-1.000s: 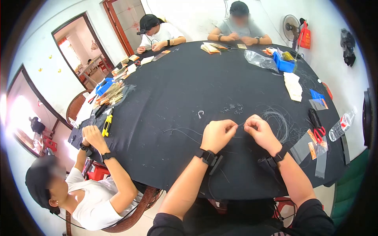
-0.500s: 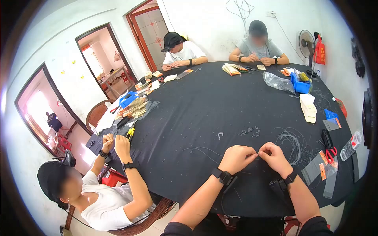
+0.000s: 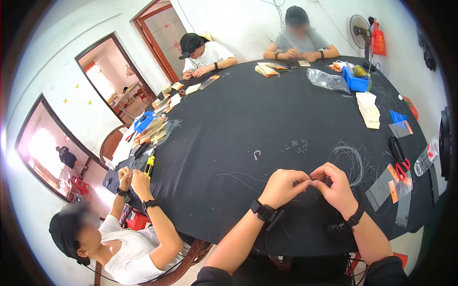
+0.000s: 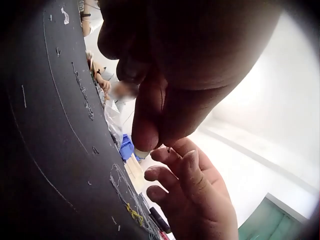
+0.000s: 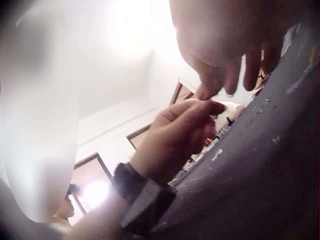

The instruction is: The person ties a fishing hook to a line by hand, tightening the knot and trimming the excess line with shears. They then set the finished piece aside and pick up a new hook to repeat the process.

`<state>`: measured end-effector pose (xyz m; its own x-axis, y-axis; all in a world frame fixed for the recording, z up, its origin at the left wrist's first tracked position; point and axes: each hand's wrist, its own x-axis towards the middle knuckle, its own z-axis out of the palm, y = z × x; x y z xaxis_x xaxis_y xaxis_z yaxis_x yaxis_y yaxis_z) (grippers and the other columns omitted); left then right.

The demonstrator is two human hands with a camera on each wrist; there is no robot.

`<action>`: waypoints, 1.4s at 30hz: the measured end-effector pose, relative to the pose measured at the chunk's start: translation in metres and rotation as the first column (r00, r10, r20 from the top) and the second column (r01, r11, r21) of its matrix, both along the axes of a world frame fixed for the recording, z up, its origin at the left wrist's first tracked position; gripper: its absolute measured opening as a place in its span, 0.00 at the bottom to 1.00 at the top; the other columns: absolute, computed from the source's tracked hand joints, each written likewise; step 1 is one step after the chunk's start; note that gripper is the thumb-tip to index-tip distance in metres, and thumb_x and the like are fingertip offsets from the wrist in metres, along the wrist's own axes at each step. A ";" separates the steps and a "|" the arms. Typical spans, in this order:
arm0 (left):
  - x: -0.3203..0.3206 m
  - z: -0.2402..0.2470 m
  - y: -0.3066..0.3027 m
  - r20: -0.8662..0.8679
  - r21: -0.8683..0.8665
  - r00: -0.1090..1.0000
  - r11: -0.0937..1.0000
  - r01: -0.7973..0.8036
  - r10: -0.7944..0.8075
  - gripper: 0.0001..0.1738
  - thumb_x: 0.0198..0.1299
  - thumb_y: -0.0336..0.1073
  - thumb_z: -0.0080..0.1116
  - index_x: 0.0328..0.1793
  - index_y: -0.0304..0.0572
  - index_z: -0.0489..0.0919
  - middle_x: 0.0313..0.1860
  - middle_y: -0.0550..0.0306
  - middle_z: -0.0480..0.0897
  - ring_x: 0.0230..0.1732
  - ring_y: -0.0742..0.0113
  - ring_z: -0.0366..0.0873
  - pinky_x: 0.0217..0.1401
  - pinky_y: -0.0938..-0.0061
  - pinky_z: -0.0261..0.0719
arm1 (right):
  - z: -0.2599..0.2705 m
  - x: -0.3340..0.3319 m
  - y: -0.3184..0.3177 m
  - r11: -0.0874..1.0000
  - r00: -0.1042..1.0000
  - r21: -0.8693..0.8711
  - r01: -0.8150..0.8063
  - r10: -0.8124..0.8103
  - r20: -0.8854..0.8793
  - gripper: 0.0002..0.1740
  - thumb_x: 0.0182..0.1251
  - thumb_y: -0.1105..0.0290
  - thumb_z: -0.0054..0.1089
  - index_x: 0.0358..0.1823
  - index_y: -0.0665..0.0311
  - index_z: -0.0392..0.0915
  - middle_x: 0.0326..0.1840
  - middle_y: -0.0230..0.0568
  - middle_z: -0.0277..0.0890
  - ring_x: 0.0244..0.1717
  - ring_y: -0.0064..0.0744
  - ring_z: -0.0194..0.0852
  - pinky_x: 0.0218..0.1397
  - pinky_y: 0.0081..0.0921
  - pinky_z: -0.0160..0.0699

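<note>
Over the black tabletop, my left hand [image 3: 285,187] pinches a thin line between thumb and forefinger. A thread [image 4: 163,97] of it crosses the left fingers in the left wrist view. Long loose strands of clear line [image 3: 238,175] lie on the table to the left of that hand. My right hand [image 3: 338,187] meets the left one, thumb and forefinger tips pinching at the line. A tiny dark loop [image 4: 168,149] shows at the right fingertips in the left wrist view. Fingers partly hide the line where the hands meet.
Right of my hands lie a coil of clear line [image 3: 350,157], red-handled scissors [image 3: 403,168], plastic sleeves [image 3: 379,193] and a bottle [image 3: 424,161]. Small line scraps [image 3: 296,146] lie ahead. Farther back are pale cards [image 3: 367,110] and a blue box [image 3: 355,83]. Other people sit around the table.
My hands have drawn together, so the gap between their fingertips has shrunk. The right hand's fingers have lifted and spread a little. The head view has shifted.
</note>
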<state>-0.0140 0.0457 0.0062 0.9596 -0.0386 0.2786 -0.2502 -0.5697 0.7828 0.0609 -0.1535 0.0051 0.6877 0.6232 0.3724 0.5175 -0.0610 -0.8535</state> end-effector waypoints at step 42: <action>-0.005 0.010 -0.009 -0.003 -0.012 0.998 0.998 -0.066 0.066 0.06 0.67 0.31 0.70 0.46 0.38 0.91 0.29 0.56 0.90 0.31 0.74 0.88 0.34 0.79 0.81 | -0.015 0.020 -0.011 0.993 0.963 0.080 -0.082 0.099 -0.252 0.07 0.69 0.65 0.76 0.40 0.59 0.89 0.39 0.24 0.78 0.35 0.14 0.72 0.37 0.18 0.68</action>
